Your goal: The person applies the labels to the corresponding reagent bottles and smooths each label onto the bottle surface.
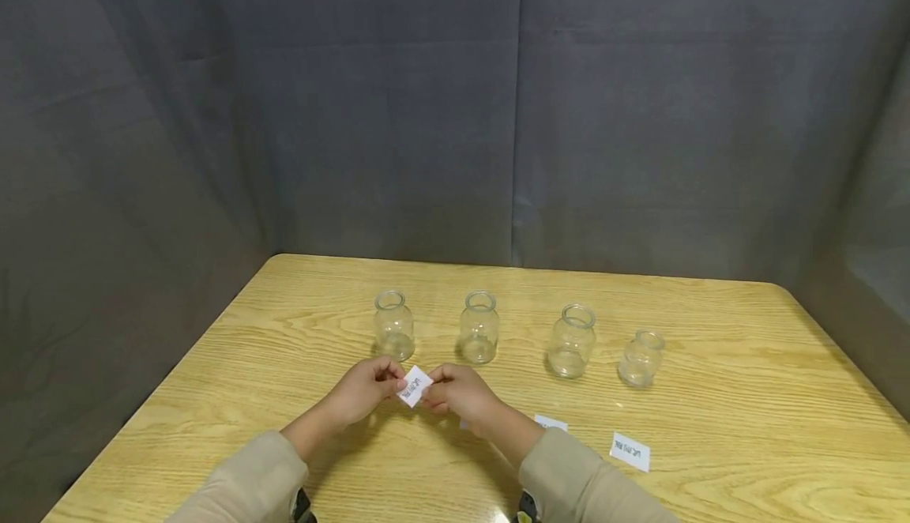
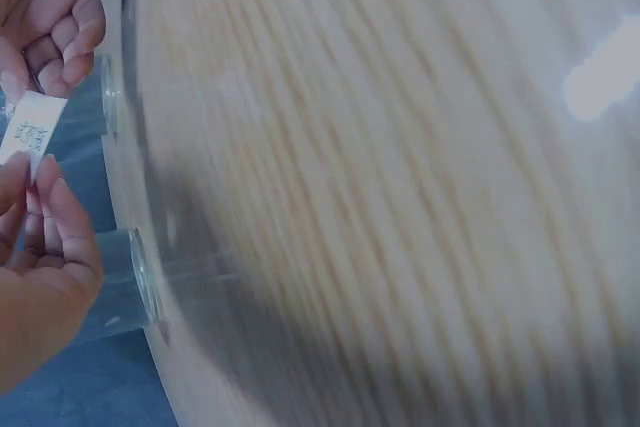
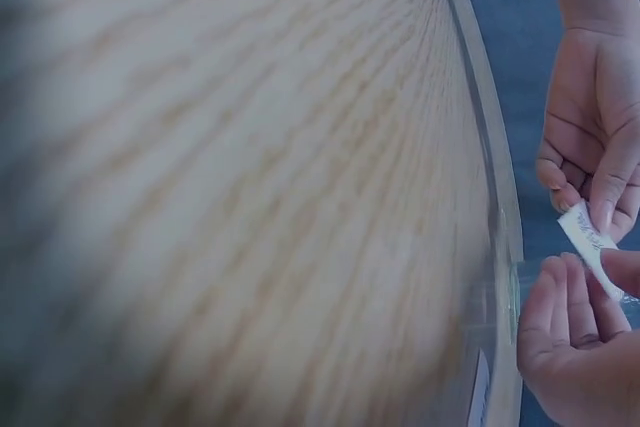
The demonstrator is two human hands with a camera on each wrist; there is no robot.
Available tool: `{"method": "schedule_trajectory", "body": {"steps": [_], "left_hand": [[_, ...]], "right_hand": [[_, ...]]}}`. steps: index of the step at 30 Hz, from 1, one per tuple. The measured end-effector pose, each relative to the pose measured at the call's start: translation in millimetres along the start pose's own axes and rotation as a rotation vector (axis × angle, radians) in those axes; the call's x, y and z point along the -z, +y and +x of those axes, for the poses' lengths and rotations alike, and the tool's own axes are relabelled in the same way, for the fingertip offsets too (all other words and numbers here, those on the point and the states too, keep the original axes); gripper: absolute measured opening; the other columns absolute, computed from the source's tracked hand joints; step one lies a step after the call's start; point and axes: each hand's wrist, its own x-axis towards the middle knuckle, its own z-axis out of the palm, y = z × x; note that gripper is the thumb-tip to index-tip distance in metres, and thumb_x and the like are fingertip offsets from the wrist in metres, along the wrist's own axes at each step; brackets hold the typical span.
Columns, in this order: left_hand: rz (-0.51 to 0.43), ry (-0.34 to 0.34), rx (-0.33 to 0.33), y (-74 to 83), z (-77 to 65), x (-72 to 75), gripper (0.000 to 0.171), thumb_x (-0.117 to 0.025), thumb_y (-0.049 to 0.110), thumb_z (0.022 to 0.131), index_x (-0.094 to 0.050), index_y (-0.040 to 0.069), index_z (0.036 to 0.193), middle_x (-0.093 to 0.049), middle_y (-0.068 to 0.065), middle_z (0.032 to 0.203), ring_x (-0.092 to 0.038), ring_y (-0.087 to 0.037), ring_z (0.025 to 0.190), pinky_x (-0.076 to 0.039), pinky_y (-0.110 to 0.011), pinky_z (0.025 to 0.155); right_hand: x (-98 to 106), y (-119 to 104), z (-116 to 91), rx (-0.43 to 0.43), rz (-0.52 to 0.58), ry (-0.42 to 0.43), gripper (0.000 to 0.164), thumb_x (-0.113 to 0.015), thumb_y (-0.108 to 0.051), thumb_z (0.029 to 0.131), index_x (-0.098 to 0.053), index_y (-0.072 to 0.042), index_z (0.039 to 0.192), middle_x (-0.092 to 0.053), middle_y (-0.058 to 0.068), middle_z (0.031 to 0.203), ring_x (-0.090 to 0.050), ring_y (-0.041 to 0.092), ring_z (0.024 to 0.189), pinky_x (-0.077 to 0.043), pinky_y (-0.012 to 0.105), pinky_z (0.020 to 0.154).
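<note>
Both hands pinch one small white paper label with printed dark writing, held up over the table. My left hand has thumb and fingers on its left edge, and my right hand grips the right edge. In the left wrist view the label spans between the fingertips of the two hands; the right wrist view shows the label slightly bent. Just behind the hands stands the leftmost clear glass jar, upright and without a lid.
More open glass jars stand in a row to the right: one jar, another and a smaller one. White labels lie on the wooden table, one partly behind my right forearm. Dark curtains surround the table.
</note>
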Motion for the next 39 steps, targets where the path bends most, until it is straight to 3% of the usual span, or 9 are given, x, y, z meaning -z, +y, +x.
{"method": "schedule_trajectory", "body": {"steps": [6, 13, 24, 39], "left_hand": [[-0.132, 0.022, 0.036, 5.3, 2.1, -5.9, 0.01, -0.054, 0.002, 0.083, -0.052, -0.006, 0.088, -0.051, -0.006, 0.075, -0.052, -0.019, 0.073, -0.048, -0.034, 0.068], [-0.177, 0.028, 0.05, 8.8, 2.1, -10.0, 0.011, -0.055, 0.003, 0.082, -0.05, -0.007, 0.087, -0.051, -0.006, 0.074, -0.053, -0.017, 0.07, -0.047, -0.036, 0.068], [-0.26, -0.06, 0.037, 12.4, 0.9, -15.4, 0.013, -0.054, 0.003, 0.083, -0.046, -0.007, 0.083, -0.053, -0.006, 0.073, -0.054, -0.014, 0.068, -0.048, -0.035, 0.067], [-0.29, -0.066, 0.055, 18.6, -0.2, -13.4, 0.02, -0.053, 0.01, 0.084, -0.049, -0.007, 0.094, -0.055, -0.008, 0.084, -0.054, -0.016, 0.074, -0.046, -0.036, 0.071]], "right_hand": [[1.3, -2.7, -2.5, 0.035, 0.086, 0.021, 0.008, -0.055, 0.006, 0.076, -0.048, 0.007, 0.075, -0.056, 0.01, 0.074, -0.057, 0.016, 0.066, -0.049, 0.035, 0.068], [5.2, -5.3, -4.1, 0.044, 0.077, 0.043, 0.008, -0.054, 0.005, 0.078, -0.047, 0.003, 0.076, -0.054, 0.008, 0.074, -0.055, 0.015, 0.066, -0.049, 0.035, 0.068], [12.4, -7.4, -5.5, 0.059, 0.121, 0.067, 0.004, -0.051, 0.004, 0.081, -0.048, 0.003, 0.083, -0.054, 0.005, 0.073, -0.055, 0.014, 0.063, -0.048, 0.028, 0.062], [22.2, -13.7, -14.5, 0.117, -0.07, 0.009, 0.012, -0.052, -0.001, 0.083, -0.054, 0.007, 0.091, -0.057, 0.004, 0.079, -0.053, 0.012, 0.067, -0.047, 0.034, 0.065]]}}
